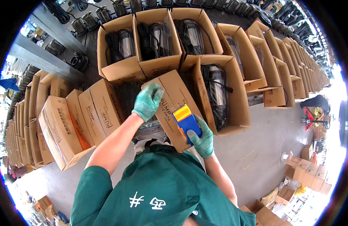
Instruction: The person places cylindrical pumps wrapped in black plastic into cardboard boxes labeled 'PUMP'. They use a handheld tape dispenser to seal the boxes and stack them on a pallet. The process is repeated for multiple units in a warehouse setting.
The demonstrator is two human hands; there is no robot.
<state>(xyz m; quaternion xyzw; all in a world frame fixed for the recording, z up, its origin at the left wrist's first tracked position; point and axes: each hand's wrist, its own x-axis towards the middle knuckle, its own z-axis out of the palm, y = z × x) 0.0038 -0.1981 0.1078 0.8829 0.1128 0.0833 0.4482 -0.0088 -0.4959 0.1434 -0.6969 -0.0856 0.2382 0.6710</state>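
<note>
A closed brown cardboard carton (177, 88) lies slanted in front of me. Over its left edge is my left hand (147, 101), in a green knit glove, its fingers curled together; whatever they may pinch is hidden. My right hand (203, 140), gloved alike, grips a blue block-shaped thing with an orange-yellow end (187, 122) above the near part of the carton. Its exact kind does not show. Just right of the carton stands an open box (237, 113) with a silver cylindrical pump (219, 90) and black cable inside.
More open boxes (121, 73) with pumps stand along the far side, and a row (279, 71) curves away right. Closed cartons (59, 132) line the left, near grey metal posts (46, 56). Grey floor (253, 150) lies to the right; a red trolley (311, 118) stands farther off.
</note>
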